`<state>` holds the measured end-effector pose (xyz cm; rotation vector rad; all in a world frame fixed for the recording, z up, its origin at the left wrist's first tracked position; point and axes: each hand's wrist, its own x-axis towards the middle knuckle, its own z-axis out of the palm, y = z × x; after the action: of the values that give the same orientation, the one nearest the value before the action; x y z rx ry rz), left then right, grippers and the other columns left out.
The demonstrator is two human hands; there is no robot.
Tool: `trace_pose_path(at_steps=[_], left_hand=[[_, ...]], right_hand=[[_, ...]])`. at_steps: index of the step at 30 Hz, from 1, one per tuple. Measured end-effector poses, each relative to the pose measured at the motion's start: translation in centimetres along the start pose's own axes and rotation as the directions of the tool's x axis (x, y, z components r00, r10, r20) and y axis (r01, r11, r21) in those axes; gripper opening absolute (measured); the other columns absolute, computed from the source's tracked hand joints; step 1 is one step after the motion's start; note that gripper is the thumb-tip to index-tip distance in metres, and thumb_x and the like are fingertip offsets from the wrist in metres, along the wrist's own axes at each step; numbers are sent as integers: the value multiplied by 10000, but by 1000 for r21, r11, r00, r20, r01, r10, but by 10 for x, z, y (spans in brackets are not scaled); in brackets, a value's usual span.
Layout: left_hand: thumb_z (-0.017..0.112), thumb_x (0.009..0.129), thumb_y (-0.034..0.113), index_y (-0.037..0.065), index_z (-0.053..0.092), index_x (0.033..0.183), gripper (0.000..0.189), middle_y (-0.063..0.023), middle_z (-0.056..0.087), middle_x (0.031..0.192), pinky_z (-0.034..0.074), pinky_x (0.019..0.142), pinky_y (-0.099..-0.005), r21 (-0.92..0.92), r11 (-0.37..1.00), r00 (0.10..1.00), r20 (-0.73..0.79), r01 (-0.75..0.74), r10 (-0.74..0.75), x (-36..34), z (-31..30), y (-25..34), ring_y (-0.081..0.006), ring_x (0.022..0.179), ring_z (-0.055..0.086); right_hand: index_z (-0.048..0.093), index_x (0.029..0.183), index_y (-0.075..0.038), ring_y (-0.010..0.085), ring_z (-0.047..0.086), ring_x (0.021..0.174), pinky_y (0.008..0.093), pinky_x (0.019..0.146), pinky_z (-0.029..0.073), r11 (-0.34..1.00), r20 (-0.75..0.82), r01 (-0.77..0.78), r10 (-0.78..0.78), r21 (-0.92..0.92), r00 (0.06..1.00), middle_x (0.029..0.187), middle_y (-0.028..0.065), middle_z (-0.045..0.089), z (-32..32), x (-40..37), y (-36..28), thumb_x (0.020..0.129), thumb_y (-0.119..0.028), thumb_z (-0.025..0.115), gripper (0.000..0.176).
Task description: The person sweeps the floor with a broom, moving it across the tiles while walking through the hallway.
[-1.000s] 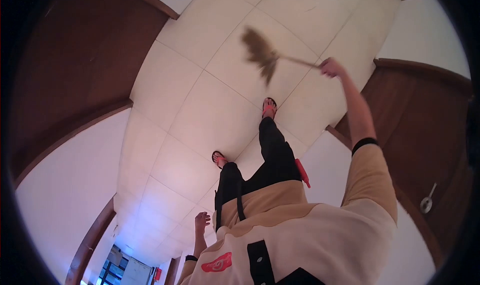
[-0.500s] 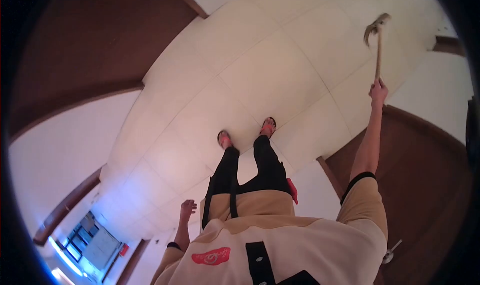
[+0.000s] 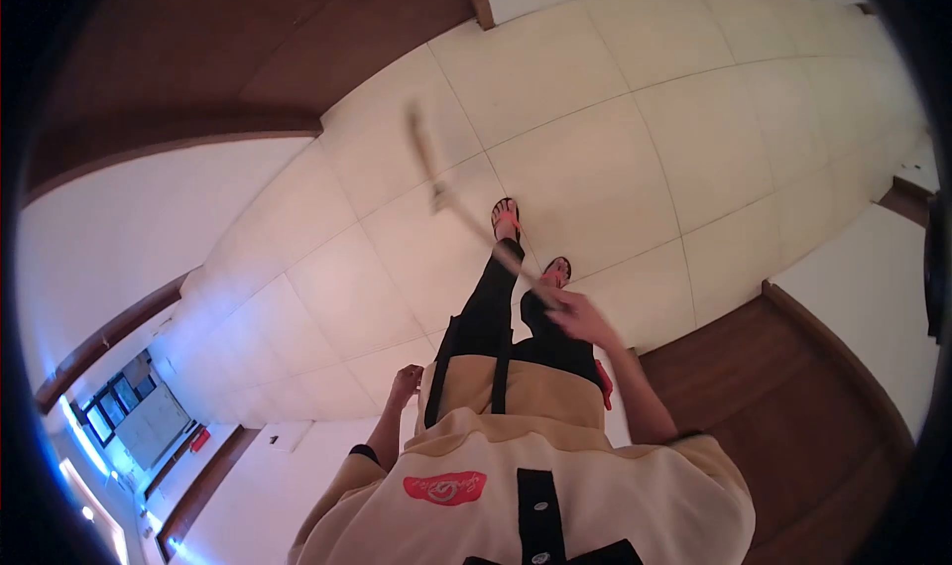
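My right hand (image 3: 580, 317) is in front of my legs, closed around the lower end of a long pale stick with a brush-like head (image 3: 466, 216). The stick slants up and to the left across my foot. Motion smears its head, which lies over the floor tiles, and I cannot make out its exact kind. Beside my left hip hangs my left hand (image 3: 405, 382), small in view. Its fingers look curled in, and nothing shows in them.
Cream floor tiles (image 3: 575, 149) run through a corridor. Brown doors stand at the upper left (image 3: 248, 40) and lower right (image 3: 783, 396), with white walls (image 3: 139, 208) beside them. At the lower left, a lit area has a window (image 3: 111, 408) and a red object (image 3: 200, 438).
My right hand has swung the stick from the far right to the left, in front of my body. My feet have stepped, and the view has shifted. My left hand's fingers look more curled.
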<state>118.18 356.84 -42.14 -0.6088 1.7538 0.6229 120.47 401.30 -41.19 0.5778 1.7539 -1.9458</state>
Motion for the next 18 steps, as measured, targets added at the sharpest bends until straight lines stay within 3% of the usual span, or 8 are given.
trace_pose_path(at_steps=[2, 4, 6, 7, 10, 13, 17, 18], left_hand=[[465, 803, 301, 51, 528, 933, 289, -77, 584, 788, 458, 553, -258, -98, 995, 999, -31, -17, 14, 7, -11, 26, -149, 696, 565], [463, 802, 308, 54, 528, 927, 290, -74, 585, 790, 458, 557, -264, -109, 994, 999, -51, -8, 2, 12, -28, 36, -151, 705, 566], [474, 791, 320, 58, 522, 928, 300, -68, 581, 771, 455, 556, -276, -132, 991, 996, -81, 11, -22, 9, -50, 43, -148, 690, 562], [476, 786, 310, 54, 521, 924, 295, -68, 580, 766, 453, 552, -277, -154, 988, 993, -111, 29, -47, 7, -62, 42, -146, 682, 560], [476, 776, 284, 46, 520, 913, 278, -70, 579, 755, 450, 540, -281, -211, 969, 981, -121, 126, -153, -2, -88, 27, -144, 666, 558], [473, 770, 266, 47, 520, 915, 266, -75, 581, 750, 454, 538, -295, -156, 966, 972, -73, 208, -221, 2, -94, 13, -152, 666, 561], [471, 776, 272, 42, 516, 923, 277, -86, 583, 760, 458, 543, -303, -142, 980, 990, -18, 137, -141, 21, -83, 35, -165, 677, 567], [474, 779, 277, 42, 515, 928, 281, -88, 583, 768, 458, 544, -298, -156, 980, 991, -22, 126, -131, 22, -80, 49, -167, 680, 568]], right_hand=[[523, 992, -26, 144, 476, 405, 272, 403, 397, 992, 66, 74, -68, -98, 996, 524, 84, 496, 63, 101, 35, 659, -99, 555, 343], [571, 927, -26, 125, 454, 364, 253, 346, 367, 977, 179, -211, 213, -32, 960, 498, 63, 505, 94, 187, 42, 644, -97, 555, 292], [586, 894, -36, 131, 468, 387, 256, 340, 364, 967, 118, -245, 252, -76, 960, 546, 70, 528, 91, 259, 63, 621, -100, 570, 281], [583, 920, -67, 123, 498, 493, 264, 399, 404, 916, -110, -86, 47, -391, 993, 642, 59, 558, 73, 285, 89, 634, -108, 567, 289], [562, 1016, -156, 111, 488, 507, 264, 433, 446, 955, 7, -296, 296, 4, 955, 700, 36, 579, -119, 268, 83, 690, -127, 555, 328], [579, 956, -99, 79, 393, 369, 210, 322, 335, 893, -458, -440, 432, 96, 777, 561, 17, 515, -290, 205, 39, 685, -102, 553, 272], [556, 808, 44, 274, 545, 475, 333, 459, 463, 700, -857, -537, -220, -471, 465, 582, 170, 546, -369, 161, 32, 695, -143, 495, 227], [549, 818, 44, 257, 547, 479, 320, 461, 457, 695, -865, -562, -176, -447, 470, 589, 165, 542, -360, 145, 25, 704, -143, 495, 226]])
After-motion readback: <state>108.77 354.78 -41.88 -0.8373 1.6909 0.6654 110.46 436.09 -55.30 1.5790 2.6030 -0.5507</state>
